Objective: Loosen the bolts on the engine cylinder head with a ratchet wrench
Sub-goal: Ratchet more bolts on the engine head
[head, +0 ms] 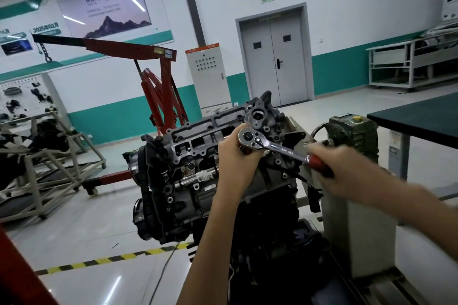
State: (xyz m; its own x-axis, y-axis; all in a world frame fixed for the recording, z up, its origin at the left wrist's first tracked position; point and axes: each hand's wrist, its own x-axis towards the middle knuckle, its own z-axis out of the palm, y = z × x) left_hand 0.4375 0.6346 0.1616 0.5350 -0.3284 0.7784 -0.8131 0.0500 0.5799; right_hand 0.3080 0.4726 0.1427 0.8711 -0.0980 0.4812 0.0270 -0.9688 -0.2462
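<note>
The grey engine cylinder head (pixel 198 141) sits tilted on top of a dark engine block on a stand, mid-frame. A chrome ratchet wrench (pixel 275 147) with a red grip lies over its right end. My left hand (pixel 238 153) curls round the wrench's round head from below and behind. My right hand (pixel 339 163), blurred by motion, grips the red handle out to the right. The socket and the bolt under the wrench head are hidden by my left hand. Several small bolts show along the cylinder head's edges.
A red engine hoist (pixel 158 77) stands behind the engine at left. A metal frame cart (pixel 49 171) is far left. A dark-topped table (pixel 421 119) and a green gearbox (pixel 352 134) sit at right. Yellow-black tape (pixel 111 259) marks the floor.
</note>
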